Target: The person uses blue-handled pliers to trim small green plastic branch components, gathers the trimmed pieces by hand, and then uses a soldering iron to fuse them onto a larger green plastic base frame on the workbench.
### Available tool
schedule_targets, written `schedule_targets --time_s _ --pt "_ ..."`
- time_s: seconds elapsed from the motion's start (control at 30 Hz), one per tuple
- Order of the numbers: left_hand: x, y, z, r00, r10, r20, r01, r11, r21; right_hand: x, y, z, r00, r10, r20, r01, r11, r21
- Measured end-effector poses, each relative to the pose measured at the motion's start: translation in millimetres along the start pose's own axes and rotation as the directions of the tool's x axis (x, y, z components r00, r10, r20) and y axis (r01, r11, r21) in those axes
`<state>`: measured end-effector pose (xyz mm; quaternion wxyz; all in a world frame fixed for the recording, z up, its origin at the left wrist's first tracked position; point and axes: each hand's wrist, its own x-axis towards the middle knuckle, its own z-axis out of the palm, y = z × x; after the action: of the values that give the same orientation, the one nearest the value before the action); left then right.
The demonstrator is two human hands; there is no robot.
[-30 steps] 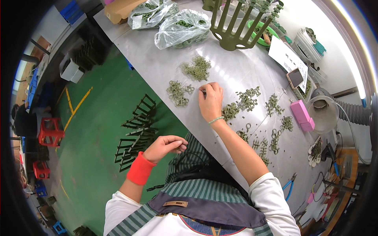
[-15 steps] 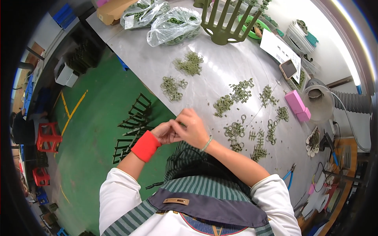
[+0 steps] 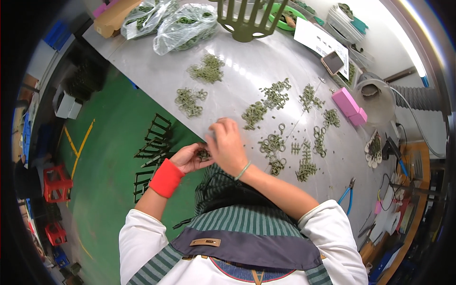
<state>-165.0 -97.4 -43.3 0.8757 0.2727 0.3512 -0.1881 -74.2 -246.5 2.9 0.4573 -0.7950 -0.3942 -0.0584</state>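
My left hand (image 3: 187, 159), with a red wristband (image 3: 166, 178) behind it, is curled around several small dark-green parts (image 3: 204, 155) near the table edge, in front of my apron. Just to its right and slightly above is my right hand (image 3: 229, 147). Its fingers are bent and a little blurred, and what they pinch, if anything, is hidden. Beyond my hands lie piles of green rings (image 3: 189, 102) and thin green pieces (image 3: 207, 69). To the right are more heaps of small green parts (image 3: 254, 114), larger rings (image 3: 272, 145) and short comb-like strips (image 3: 306, 168).
Plastic bags of green parts (image 3: 186, 29) and a slotted green rack (image 3: 244, 29) stand at the far side. A phone (image 3: 332, 62), pink block (image 3: 349, 105), glove (image 3: 374, 149) and blue-handled pliers (image 3: 347, 194) lie to the right. Dark racks (image 3: 154, 142) stand on the green floor.
My right hand has drawn apart from the left and is now raised beside it. Small green parts in the left hand have come into sight. The whole view has shifted slightly.
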Motion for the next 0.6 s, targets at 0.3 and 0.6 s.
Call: schedule_targets --time_s 0.3,0.6 --pt "-5 -25 0 0.983 -0.091 0.158 0.083 0.995 0.06 -55 -35 -45 0.999 0.029 0.044 -0.036 0.988 0.151" --pt "-1 -42 6 0.974 -0.107 0.202 0.088 0.991 0.101 -69 -29 -35 0.995 0.003 0.102 -0.035 0.948 0.315"
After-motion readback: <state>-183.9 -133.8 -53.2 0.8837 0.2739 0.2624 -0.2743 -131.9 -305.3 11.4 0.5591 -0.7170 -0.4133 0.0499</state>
